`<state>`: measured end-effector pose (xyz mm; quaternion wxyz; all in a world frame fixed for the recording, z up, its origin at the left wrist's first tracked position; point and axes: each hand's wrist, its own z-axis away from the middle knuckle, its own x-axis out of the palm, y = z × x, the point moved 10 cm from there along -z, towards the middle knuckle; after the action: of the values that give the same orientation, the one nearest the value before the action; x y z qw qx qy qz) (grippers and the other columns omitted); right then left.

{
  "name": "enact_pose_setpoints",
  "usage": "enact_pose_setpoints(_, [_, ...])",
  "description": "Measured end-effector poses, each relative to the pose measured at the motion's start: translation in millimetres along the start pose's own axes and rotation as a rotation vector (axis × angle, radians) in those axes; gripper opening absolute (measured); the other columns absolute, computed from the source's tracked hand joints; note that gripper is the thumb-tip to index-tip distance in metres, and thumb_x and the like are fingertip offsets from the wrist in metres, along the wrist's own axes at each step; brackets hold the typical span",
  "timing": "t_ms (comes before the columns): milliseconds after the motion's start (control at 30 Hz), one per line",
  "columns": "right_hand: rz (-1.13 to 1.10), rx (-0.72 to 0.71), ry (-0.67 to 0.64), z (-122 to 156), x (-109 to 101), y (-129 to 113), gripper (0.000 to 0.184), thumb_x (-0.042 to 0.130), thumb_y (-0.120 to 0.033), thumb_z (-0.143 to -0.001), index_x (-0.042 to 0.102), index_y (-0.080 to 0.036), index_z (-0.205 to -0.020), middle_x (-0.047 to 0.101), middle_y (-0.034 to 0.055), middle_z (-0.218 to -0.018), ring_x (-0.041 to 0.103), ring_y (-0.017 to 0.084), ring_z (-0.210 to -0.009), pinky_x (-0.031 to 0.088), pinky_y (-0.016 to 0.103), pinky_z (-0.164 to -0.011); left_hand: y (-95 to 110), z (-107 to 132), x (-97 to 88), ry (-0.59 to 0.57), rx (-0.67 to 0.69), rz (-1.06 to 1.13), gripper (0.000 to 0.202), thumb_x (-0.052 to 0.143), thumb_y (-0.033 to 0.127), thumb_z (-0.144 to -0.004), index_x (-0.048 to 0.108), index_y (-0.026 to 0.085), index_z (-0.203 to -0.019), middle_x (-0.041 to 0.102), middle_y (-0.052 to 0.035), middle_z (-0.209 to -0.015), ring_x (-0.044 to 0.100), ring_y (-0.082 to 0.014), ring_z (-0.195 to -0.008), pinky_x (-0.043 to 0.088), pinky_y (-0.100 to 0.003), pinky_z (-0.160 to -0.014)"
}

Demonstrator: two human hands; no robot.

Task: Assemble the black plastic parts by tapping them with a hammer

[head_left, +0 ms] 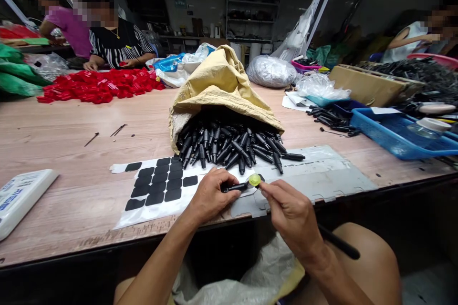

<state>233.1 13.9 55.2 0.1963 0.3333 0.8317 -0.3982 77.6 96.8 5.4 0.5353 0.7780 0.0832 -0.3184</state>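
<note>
My left hand pinches a black tube-shaped plastic part between thumb and fingers, just above the table's near edge. Close to its right end, the fingertips of my right hand are closed on a small round translucent yellow-green piece. Whether the two pieces touch I cannot tell. Beyond my hands, many similar black parts spill from the mouth of a yellow woven sack. Left of my left hand, black rounded-square pads lie in rows on a white backing sheet.
A grey plastic sheet covers the table's near edge. On the right stand a blue tray and a cardboard box. A white device lies at left. Red parts are piled before a co-worker.
</note>
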Motion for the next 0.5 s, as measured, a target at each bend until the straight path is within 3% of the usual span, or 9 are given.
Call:
enact_pose_setpoints(200, [0.013,0.067,0.155,-10,-36,25,0.023,0.058,-0.018,-0.095,0.073,-0.024,-0.111,0.071,0.0040,-0.098,0.067,0.017,-0.092,0.053,0.030,-0.087,0,1,-2.0,-0.018,-0.017,0.014,0.008,0.071,0.025,-0.083,0.075,0.023,-0.090,0.069,-0.0015,-0.088,0.058,-0.0209,-0.091,0.042,-0.033,-0.081])
enact_pose_setpoints(333, [0.137,0.044,0.036,-6,-28,49,0.024,0.056,-0.019,-0.097,0.072,-0.025,-0.113,0.070,0.0032,-0.094,0.066,0.017,-0.087,0.053,0.031,-0.083,-2,1,-3.9,-0.025,-0.029,0.054,0.013,0.065,0.031,-0.090,0.075,0.024,-0.094,0.069,-0.0023,-0.093,0.059,-0.0211,-0.094,0.042,-0.033,-0.084])
enact_pose_setpoints(500, [0.200,-0.142,-0.095,-2,-13,62,0.026,0.053,-0.017,-0.098,0.073,-0.025,-0.111,0.069,0.0040,-0.093,0.063,0.017,-0.089,0.051,0.031,-0.080,-6,1,-1.8,-0.035,-0.039,0.081,0.026,0.053,0.039,-0.098,0.072,0.023,-0.094,0.066,-0.0032,-0.093,0.058,-0.0212,-0.095,0.041,-0.033,-0.088])
